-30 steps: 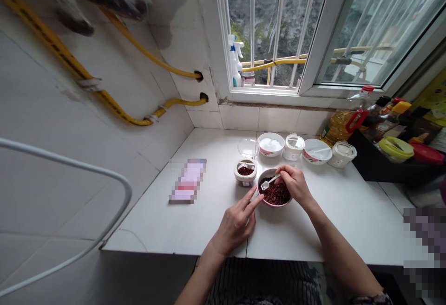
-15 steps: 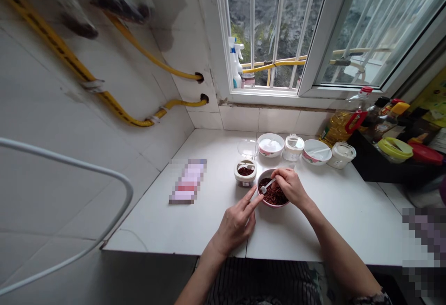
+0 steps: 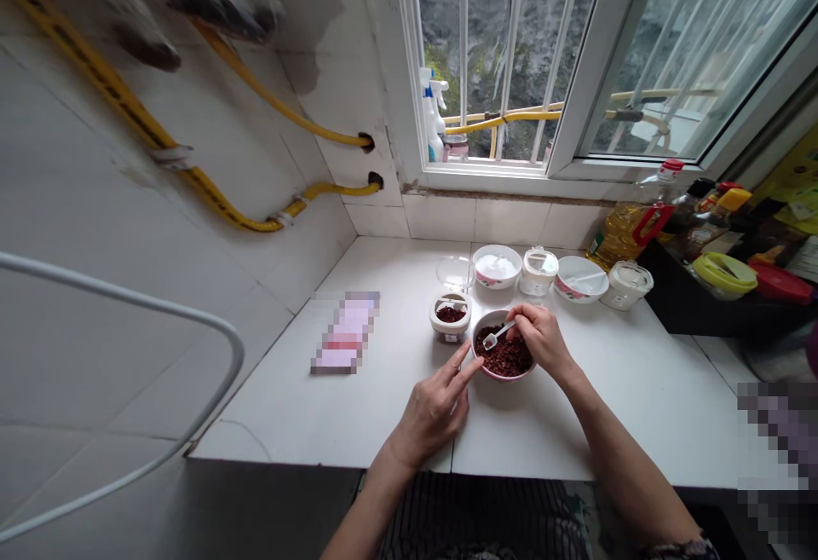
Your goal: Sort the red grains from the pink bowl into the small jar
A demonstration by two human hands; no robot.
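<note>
A bowl (image 3: 502, 380) with a pinkish outside holds dark red flakes (image 3: 508, 359), which look like crushed dried chili. My right hand (image 3: 540, 338) is closed on the handle of a small white spoon (image 3: 491, 342), its scoop just over the flakes. My left hand (image 3: 434, 411) lies at the bowl's left side, with two fingers stretched out and their tips touching the rim; nothing is gripped in it. Just left of the bowl stands a small lidded jar (image 3: 450, 330), its clear lid (image 3: 455, 272) flipped up, with more red flakes inside.
Behind stand a bowl of white grains (image 3: 497, 280), a white jar (image 3: 538, 272), another bowl (image 3: 580, 289) and another jar (image 3: 630, 285). An oil bottle (image 3: 630, 223) and several sauce bottles are at the right. A blurred pink item (image 3: 348, 334) lies left on the white counter (image 3: 274, 415).
My right hand has moved slightly right with the spoon, and the spoon's scoop has turned and shifted right, away from the left rim. My left hand has stayed in place.
</note>
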